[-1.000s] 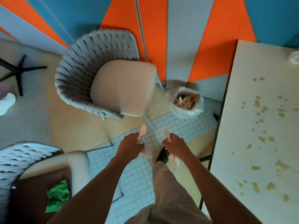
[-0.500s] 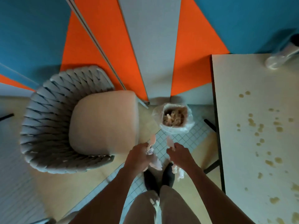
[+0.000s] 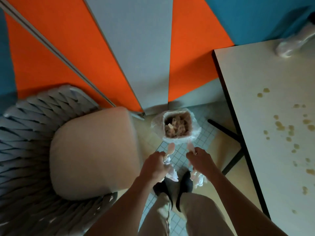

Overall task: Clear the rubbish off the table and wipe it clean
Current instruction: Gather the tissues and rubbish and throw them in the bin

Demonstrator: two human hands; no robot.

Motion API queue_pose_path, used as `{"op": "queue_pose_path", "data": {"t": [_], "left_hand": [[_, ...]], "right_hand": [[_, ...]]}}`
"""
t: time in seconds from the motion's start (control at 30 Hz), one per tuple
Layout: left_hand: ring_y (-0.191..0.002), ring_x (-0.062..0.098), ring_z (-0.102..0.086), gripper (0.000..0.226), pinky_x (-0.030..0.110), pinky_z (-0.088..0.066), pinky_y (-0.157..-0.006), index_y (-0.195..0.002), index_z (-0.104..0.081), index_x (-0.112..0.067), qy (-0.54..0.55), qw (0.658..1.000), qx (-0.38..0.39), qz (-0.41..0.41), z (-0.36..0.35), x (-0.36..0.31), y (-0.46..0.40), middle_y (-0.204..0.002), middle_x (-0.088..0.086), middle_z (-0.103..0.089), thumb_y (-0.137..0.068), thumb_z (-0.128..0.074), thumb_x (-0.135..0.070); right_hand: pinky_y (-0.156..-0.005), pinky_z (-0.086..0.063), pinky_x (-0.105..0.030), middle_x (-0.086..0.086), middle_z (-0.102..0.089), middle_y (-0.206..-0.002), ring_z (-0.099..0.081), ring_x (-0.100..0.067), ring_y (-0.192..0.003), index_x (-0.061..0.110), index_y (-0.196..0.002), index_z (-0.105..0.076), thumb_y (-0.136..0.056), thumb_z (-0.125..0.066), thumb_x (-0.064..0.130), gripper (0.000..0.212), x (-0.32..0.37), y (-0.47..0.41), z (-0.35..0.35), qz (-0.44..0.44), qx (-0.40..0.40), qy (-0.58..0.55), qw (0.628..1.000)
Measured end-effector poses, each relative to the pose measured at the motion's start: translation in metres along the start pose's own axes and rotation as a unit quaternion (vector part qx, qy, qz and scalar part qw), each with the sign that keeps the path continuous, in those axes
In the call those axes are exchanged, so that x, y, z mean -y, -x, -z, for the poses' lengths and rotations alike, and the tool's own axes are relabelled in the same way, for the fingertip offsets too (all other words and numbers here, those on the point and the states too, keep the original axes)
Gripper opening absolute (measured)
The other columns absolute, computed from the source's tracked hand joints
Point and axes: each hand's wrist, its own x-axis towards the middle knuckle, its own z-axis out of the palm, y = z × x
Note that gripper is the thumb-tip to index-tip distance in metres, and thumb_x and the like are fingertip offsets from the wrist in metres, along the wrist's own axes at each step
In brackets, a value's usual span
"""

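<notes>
My left hand is shut on a wooden spoon and a crumpled white wrapper. My right hand is shut on a wooden fork and a bit of clear plastic. Both hands hover over the floor just short of a small bin, lined with a clear bag and full of brownish rubbish. The pale table is on my right, spotted with several brownish spill marks.
A grey woven chair with a beige cushion stands close on my left. A clear plastic item lies at the table's far end. The table's dark leg runs beside the bin. Orange, grey and blue wall panels lie ahead.
I have stepped closer to the bin, and both hands with their rubbish now sit just before its rim. The view has tilted down and swung away from the second chair.
</notes>
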Motion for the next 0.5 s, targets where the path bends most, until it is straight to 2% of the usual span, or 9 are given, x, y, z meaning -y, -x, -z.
{"op": "queue_pose_path", "data": {"t": [0.13, 0.27, 0.37, 0.43, 0.5], "left_hand": [[-0.097, 0.023, -0.06, 0.038, 0.029, -0.049, -0.082, -0.115, -0.063, -0.013, -0.013, 1.0, 0.018, 0.004, -0.01, 0.005, -0.042, -0.108, 0.004, -0.056, -0.085, -0.071, -0.035], [-0.097, 0.024, -0.06, 0.039, 0.032, -0.051, -0.081, -0.109, -0.064, -0.014, -0.02, 0.999, 0.039, 0.014, -0.038, 0.014, -0.107, -0.102, 0.002, -0.054, -0.079, -0.074, -0.036], [-0.098, 0.022, -0.061, 0.048, 0.033, -0.053, -0.081, -0.114, -0.065, -0.018, -0.024, 0.998, 0.051, 0.026, -0.065, 0.023, -0.156, -0.11, 0.001, -0.058, -0.074, -0.078, -0.041], [-0.098, 0.021, -0.063, 0.05, 0.032, -0.053, -0.081, -0.12, -0.064, -0.022, -0.04, 0.997, 0.061, 0.032, -0.086, 0.031, -0.191, -0.114, 0.0, -0.063, -0.074, -0.079, -0.039], [-0.097, 0.022, -0.065, 0.052, 0.036, -0.055, -0.085, -0.122, -0.063, -0.021, -0.06, 0.995, 0.067, 0.044, -0.098, 0.037, -0.22, -0.113, 0.001, -0.066, -0.075, -0.077, -0.037]], "right_hand": [[-0.077, -0.056, -0.041, -0.006, -0.068, -0.079, -0.067, -0.026, -0.077, 0.016, -0.085, -0.063, -0.085, -0.057, 0.035, 0.02, -0.004, -0.037, -0.014, -0.02, 0.007, -0.001, 1.0], [-0.062, -0.049, -0.029, -0.005, -0.068, -0.076, -0.066, -0.02, -0.071, 0.014, -0.082, -0.066, -0.086, -0.058, 0.036, 0.024, -0.016, -0.105, -0.031, -0.023, 0.018, 0.002, 1.0], [-0.057, -0.044, -0.025, -0.004, -0.068, -0.075, -0.064, -0.018, -0.067, 0.012, -0.083, -0.067, -0.087, -0.059, 0.035, 0.025, -0.027, -0.16, -0.042, -0.023, 0.018, -0.007, 1.0], [-0.055, -0.041, -0.025, -0.006, -0.068, -0.08, -0.063, -0.019, -0.071, 0.01, -0.088, -0.068, -0.085, -0.06, 0.037, 0.028, -0.037, -0.198, -0.049, -0.04, 0.029, -0.022, 0.999], [-0.058, -0.042, -0.026, -0.01, -0.07, -0.093, -0.066, -0.023, -0.082, 0.007, -0.099, -0.069, -0.08, -0.062, 0.046, 0.044, -0.042, -0.23, -0.054, -0.049, 0.033, -0.033, 0.998]]}}
